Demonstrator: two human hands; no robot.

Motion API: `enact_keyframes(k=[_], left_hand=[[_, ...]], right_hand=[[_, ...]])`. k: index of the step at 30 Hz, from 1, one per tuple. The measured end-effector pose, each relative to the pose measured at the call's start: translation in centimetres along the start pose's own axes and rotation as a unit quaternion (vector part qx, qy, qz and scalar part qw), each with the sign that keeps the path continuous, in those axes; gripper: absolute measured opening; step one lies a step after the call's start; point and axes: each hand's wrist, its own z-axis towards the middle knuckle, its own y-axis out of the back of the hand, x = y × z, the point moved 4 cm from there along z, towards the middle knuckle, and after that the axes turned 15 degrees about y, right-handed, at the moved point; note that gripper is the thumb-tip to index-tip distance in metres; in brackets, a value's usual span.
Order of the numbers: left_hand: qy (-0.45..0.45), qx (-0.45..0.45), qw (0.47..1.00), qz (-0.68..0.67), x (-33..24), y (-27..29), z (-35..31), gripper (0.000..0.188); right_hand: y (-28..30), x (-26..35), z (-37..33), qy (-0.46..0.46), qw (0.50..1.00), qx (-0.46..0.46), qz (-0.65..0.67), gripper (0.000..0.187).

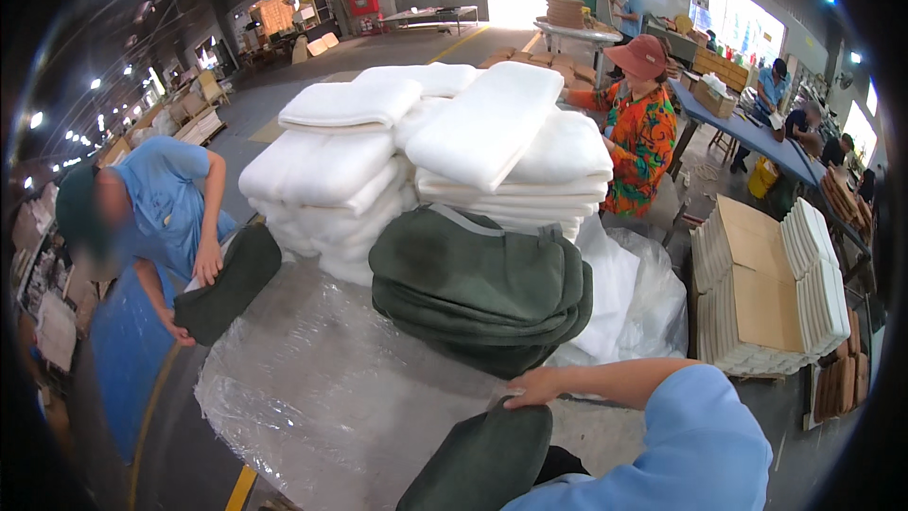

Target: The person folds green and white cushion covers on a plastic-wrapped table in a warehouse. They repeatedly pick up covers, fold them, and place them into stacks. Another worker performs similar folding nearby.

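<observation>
Green cloth cover point(478, 464), near the green stack point(473, 274), its top edge held in the fingers of the right hand point(532, 386); the left hand is out of view, its fingers' state unknown. Apparent step: handling one piece; the next move likely needs a firm grip.

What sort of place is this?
Probably a factory or workshop handling soft goods: thick white padding is piled high, dark green fabric pieces are stacked in front, and a long blue worktable stands off to the right.
</observation>
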Motion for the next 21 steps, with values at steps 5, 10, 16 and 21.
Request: enact_keyframes(k=[5, 10, 16, 21], left_hand=[[0.027, 0.017, 0.997, -0.072, 0.3, 0.8, -0.5, 0.049], [0.055, 0.051, 0.980, -0.184, -0.3, 3.1, -1.9, 0.046], [0.103, 0.046, 0.888, -0.445, 1.6, 7.7, -7.0, 0.042], [0.160, 0.018, 0.803, -0.573, -3.4, 8.8, -8.7, 0.056]], right_hand=[[-1.2, 2.1, -2.7, -0.084, 0.902, 0.022, 0.423, 0.079], [0.4, 3.6, -2.1, 0.006, 0.919, 0.004, 0.393, 0.076], [5.3, 7.0, 4.6, 0.120, 0.943, -0.232, 0.207, 0.087], [7.7, 6.9, 9.6, 0.082, 0.803, -0.495, 0.321, 0.079]])
